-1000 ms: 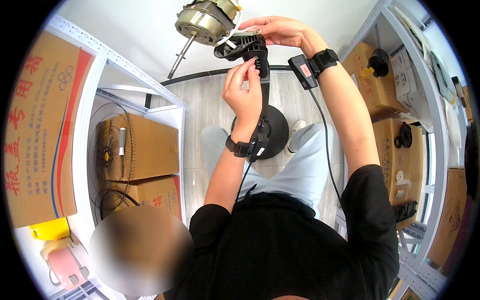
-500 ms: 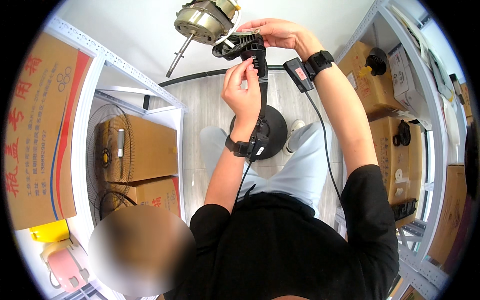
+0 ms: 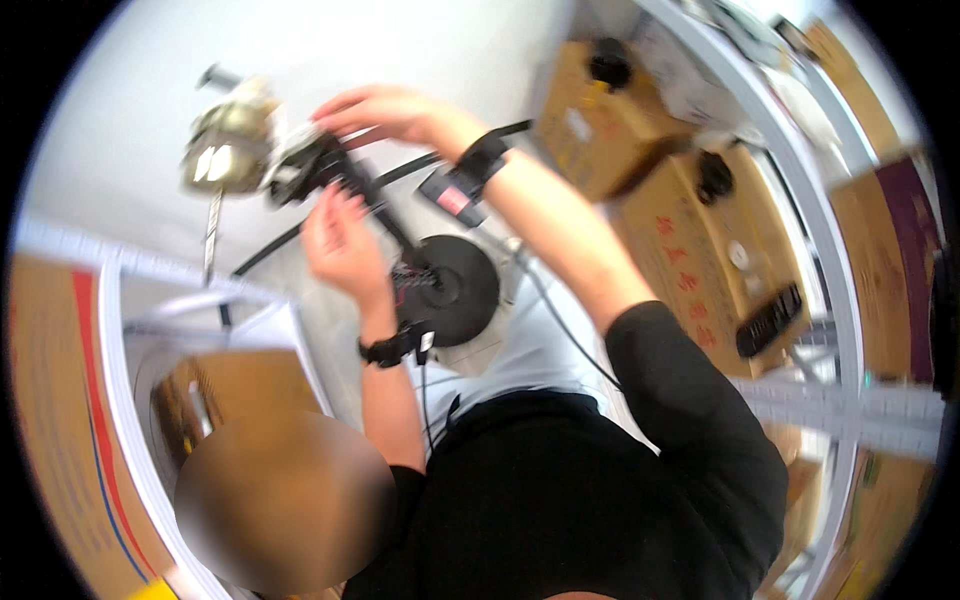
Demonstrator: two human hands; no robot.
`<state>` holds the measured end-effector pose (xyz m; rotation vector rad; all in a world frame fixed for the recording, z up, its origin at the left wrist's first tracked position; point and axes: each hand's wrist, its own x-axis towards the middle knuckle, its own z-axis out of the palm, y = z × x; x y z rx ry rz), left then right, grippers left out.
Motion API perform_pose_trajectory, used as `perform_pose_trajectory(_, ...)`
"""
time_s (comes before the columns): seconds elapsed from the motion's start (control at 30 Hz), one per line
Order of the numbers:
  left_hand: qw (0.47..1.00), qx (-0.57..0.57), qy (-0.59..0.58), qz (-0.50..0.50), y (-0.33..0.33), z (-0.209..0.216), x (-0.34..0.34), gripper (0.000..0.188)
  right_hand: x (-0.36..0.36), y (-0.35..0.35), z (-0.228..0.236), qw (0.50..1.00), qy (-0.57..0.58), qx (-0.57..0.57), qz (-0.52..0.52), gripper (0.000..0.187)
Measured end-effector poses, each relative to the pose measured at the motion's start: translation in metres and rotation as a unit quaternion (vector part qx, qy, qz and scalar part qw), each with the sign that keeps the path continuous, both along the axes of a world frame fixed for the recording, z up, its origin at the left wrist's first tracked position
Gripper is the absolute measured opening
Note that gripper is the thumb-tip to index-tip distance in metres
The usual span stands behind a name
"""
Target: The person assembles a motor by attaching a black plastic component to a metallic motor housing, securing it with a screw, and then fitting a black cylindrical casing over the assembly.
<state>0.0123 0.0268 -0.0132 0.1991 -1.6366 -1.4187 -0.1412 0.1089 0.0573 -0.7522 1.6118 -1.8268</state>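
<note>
The right hand reaches over the top and closes its fingers on the black housing at the head of the fan stand, seemingly to steady it. The left hand rests just below against the black pole, fingers loosely curled; the blur hides whether it truly grips. The metal motor juts out to the left of the housing, and the pole runs down to the round black base on the floor between the shelves of cardboard boxes.
</note>
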Motion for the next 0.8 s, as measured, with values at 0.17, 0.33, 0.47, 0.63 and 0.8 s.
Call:
perform_pose_trajectory(0.17,0.998,0.039,0.0,-0.039,0.025,0.013,0.004,0.026,0.055,0.042,-0.023,0.927,0.262,-0.067,-0.258,0.02)
perform_pose_trajectory(0.33,0.977,0.053,-0.012,-0.208,0.055,0.025,0.008,0.038,0.106,0.095,-0.03,0.861,0.433,0.018,-0.267,0.017)
perform_pose_trajectory(0.47,0.95,0.062,-0.025,-0.304,0.08,0.033,0.01,0.043,0.13,0.137,-0.024,0.881,0.378,0.003,-0.285,0.021)
perform_pose_trajectory(0.63,0.898,-0.017,-0.087,-0.431,0.104,0.039,0.014,0.042,0.158,0.189,-0.024,0.802,0.478,0.108,-0.342,0.026)
perform_pose_trajectory(0.8,0.787,-0.053,-0.168,-0.591,0.138,0.033,0.024,0.039,0.196,0.243,-0.04,0.73,0.537,0.189,-0.378,0.022)
